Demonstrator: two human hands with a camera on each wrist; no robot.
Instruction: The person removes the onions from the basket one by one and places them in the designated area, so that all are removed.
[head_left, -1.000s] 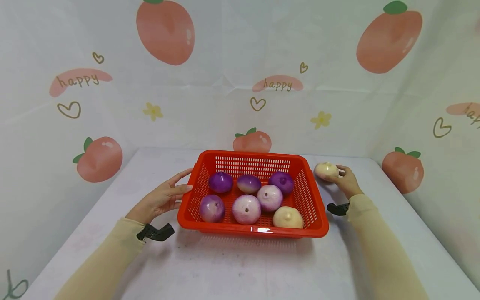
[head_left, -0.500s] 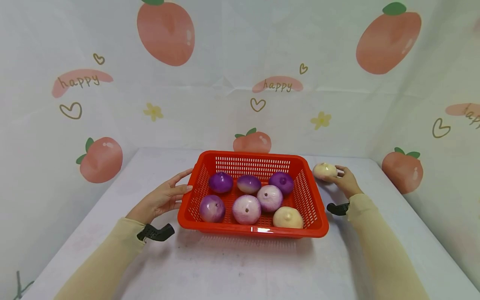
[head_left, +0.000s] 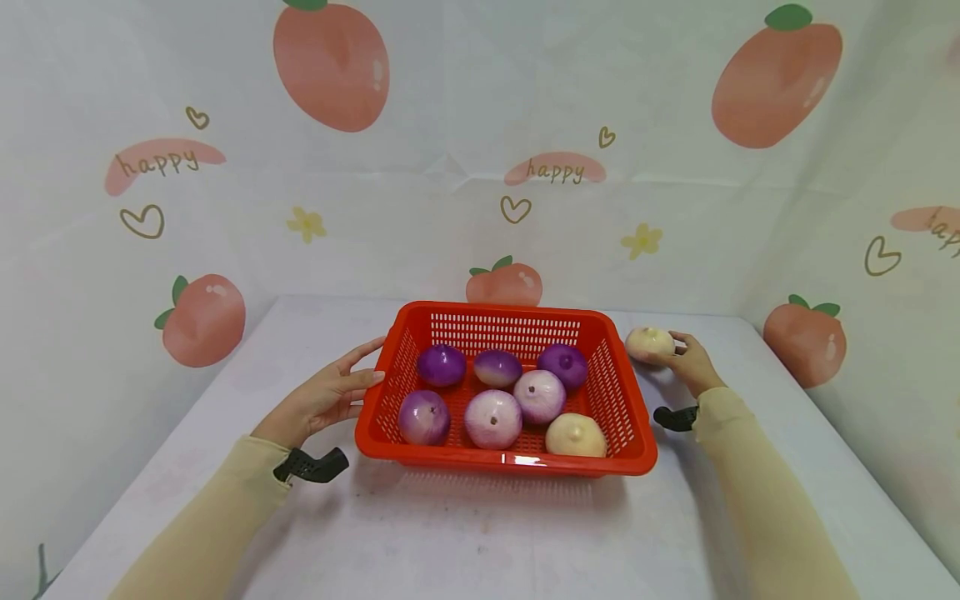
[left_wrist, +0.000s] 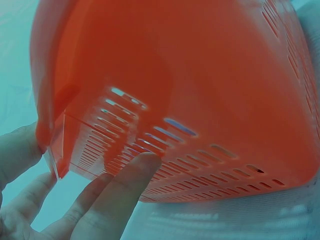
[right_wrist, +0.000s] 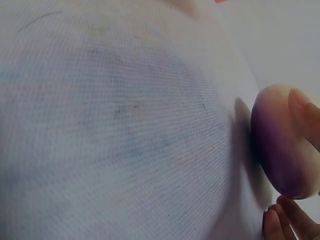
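Note:
A red slotted plastic basket (head_left: 517, 464) sits mid-table with several onions in it. Among them are a deep purple onion (head_left: 442, 365), a pale purple onion (head_left: 493, 419) and a cream-coloured onion (head_left: 576, 435). My left hand (head_left: 322, 398) holds the basket's left side, thumb at the rim and fingers under it against the slotted wall in the left wrist view. Right of the basket, my right hand (head_left: 692, 364) grips another pale onion (head_left: 649, 343) between thumb and fingers. Its underside looks purple in the right wrist view. Whether that onion touches the table I cannot tell.
A white cloth covers the table (head_left: 480, 533). Close behind and at both sides stand white fabric walls (head_left: 420, 242) with fruit prints. A black camera mount (head_left: 311, 465) sticks out from the left wrist, and another black mount (head_left: 675, 418) from the right.
The onion in my right hand has shifted slightly left from a second ago, the fingers moving with it. My left hand and the basket have stayed in place.

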